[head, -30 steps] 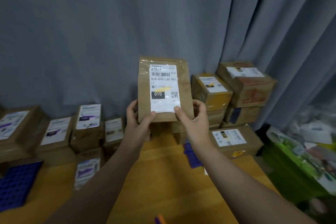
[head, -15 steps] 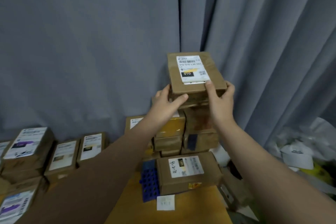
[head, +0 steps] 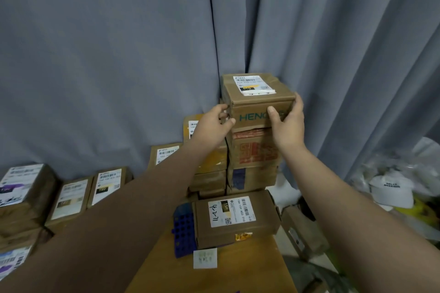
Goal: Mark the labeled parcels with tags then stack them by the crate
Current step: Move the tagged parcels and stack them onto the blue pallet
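Nearby on the table [head: 238, 273], a marked box [head: 235, 217] already lies across the blue crate [head: 183, 233]. Farther back, the left hand [head: 215, 123] and right hand [head: 287, 123] clasp the sides of the top box [head: 257, 100], set on the stack [head: 254, 154] and seemingly near release. Many left boxes [head: 71, 195] probably still wait.

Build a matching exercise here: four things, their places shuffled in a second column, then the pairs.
1. brown cardboard parcel labelled 010
2. brown cardboard parcel with handwritten white label
3. small white paper slip
4. white cap

A. far right of the view
B. atop the tall stack, between left hand and right hand
C. on the wooden table, nearest the camera
D. flat, right of the blue perforated tray

Pairs: 1-B, 2-D, 3-C, 4-A
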Demonstrator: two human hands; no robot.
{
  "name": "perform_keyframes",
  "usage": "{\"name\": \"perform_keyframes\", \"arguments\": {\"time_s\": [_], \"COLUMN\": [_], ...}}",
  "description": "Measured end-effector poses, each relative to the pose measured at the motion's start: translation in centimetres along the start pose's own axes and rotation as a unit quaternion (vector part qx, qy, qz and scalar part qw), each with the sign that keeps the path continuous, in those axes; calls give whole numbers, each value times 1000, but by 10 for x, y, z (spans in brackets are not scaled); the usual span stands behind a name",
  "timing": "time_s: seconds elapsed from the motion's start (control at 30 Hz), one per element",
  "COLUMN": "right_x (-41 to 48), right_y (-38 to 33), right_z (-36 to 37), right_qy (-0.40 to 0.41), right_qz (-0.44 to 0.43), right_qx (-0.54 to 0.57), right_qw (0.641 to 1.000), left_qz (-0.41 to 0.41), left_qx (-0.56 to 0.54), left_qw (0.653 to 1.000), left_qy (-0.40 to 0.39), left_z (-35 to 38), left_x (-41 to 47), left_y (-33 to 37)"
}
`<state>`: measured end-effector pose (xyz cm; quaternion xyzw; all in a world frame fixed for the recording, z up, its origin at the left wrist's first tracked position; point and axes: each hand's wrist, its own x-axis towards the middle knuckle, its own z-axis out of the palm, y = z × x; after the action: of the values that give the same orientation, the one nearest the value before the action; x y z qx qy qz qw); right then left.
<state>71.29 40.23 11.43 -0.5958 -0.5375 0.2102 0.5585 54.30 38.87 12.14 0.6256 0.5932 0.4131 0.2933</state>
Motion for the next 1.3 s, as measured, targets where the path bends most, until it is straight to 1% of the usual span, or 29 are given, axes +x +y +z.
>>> {"name": "perform_keyframes", "arguments": {"time_s": [0.17, 0.33, 0.43, 0.5, 0.6, 0.73, 0.87, 1.0, 1.13, 1.2, 1.3], "right_x": [-5, -29, -47, -60, -81, -116, -165, -219, -273, -298, -334], "right_y": [-8, -30, -48, -61, -78, -94, -106, -118, -133, -138, -143], "right_z": [0, 4, 13, 22, 43, 85, 143, 207, 268, 299, 339], "right_qy": [16, 64, 62, 41, -4, -59, -141, -211, -273, -290, -313], "right_qz": [6, -58, -105, -125, -147, -161, -143, -150, -129, -141, -133], "right_qx": [-46, -107, -138, -135, -98, -77, -62, -64, -64, -63, -69], "right_qw": [999, 990, 983, 982, 984, 982, 978, 964, 951, 945, 938], "left_qz": [6, -5, -9, -15, -29, -56, -105, -149, -192, -205, -228], "left_qx": [14, 5, 3, -3, -8, -12, 6, 18, 53, 70, 74], "left_qw": [1000, 1000, 1000, 1000, 999, 996, 989, 977, 966, 961, 958], "left_qy": [6, -1, 13, 18, 32, 70, 106, 149, 165, 172, 157], "left_z": [-4, -18, -32, -44, -69, -117, -179, -244, -304, -330, -363], "left_x": [-3, -14, -22, -30, -45, -73, -111, -154, -190, -208, -232], "left_y": [4, -3, -11, -17, -28, -57, -107, -163, -217, -243, -278]}}
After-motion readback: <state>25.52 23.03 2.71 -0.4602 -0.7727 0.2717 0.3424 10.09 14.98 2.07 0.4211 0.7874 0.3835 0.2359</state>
